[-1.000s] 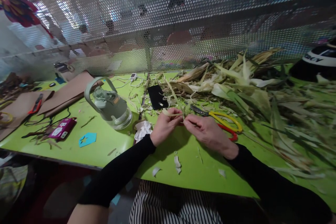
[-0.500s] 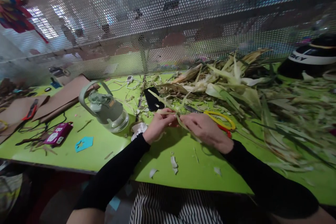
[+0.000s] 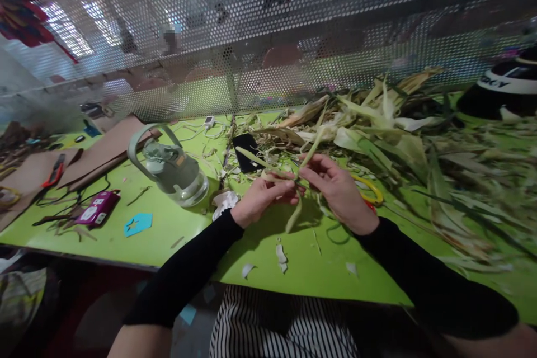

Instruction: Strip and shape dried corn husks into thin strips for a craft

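Both hands meet over the green table, working on narrow pale-green corn husk strips (image 3: 295, 218) that cross at a small knot. My left hand (image 3: 268, 196) pinches the strips from the left, and one strip sticks out past its fingers toward the phone. On the other side, my right hand (image 3: 335, 187) grips a strip that points up and away between thumb and fingers. Another strip hangs down between the hands. Scissors with yellow and red handles (image 3: 371, 193) lie partly behind my right hand. A black phone (image 3: 246, 154) rests just beyond my left hand.
A large heap of corn husks (image 3: 377, 117) spreads across the right. On the left stand a green-lidded bottle (image 3: 172, 170), crumpled tissue (image 3: 225, 202), a purple box (image 3: 98, 208), a blue paper tag (image 3: 138, 224) and brown sheets (image 3: 104, 151). A perforated metal screen (image 3: 251, 28) rises behind.
My right hand has turned and lifted its fingers, now holding a strip pointing up and away. Another strip has come into sight, hanging below the hands. The view has shifted slightly.
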Action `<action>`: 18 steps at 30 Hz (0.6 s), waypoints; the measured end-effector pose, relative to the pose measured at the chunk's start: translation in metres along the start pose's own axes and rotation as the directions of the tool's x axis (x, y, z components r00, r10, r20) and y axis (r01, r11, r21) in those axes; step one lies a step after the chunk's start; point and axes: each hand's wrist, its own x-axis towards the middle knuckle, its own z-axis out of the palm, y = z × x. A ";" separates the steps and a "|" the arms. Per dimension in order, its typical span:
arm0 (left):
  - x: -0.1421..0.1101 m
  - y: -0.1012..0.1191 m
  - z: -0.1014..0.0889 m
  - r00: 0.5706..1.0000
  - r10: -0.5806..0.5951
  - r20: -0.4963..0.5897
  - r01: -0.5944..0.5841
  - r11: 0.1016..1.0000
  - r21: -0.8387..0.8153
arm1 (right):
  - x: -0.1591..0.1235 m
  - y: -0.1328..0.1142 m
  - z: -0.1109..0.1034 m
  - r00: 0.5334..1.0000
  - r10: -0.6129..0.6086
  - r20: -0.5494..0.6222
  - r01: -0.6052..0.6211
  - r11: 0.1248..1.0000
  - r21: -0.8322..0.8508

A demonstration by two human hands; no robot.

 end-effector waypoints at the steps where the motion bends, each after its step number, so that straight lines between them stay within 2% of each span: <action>1: 0.000 0.000 0.000 1.000 -0.002 -0.003 0.002 1.000 0.006 | -0.001 0.000 0.000 1.000 -0.011 -0.014 0.011 1.000 0.003; 8: 0.000 0.001 -0.002 0.999 -0.034 0.007 0.033 0.999 0.033 | -0.004 -0.012 -0.001 0.985 0.075 0.157 -0.059 0.993 -0.106; 14: 0.001 0.003 -0.004 0.979 -0.193 0.067 0.183 0.973 0.140 | -0.003 -0.017 -0.001 0.932 0.207 0.299 -0.171 0.975 -0.142; 16: 0.000 0.003 -0.004 0.981 -0.185 0.058 0.175 0.973 0.149 | -0.003 -0.016 0.000 0.946 0.184 0.269 -0.155 0.980 -0.124; 18: 0.000 0.002 -0.004 0.992 -0.117 0.042 0.110 0.983 0.144 | -0.004 -0.013 0.001 0.968 0.150 0.202 -0.130 0.985 -0.110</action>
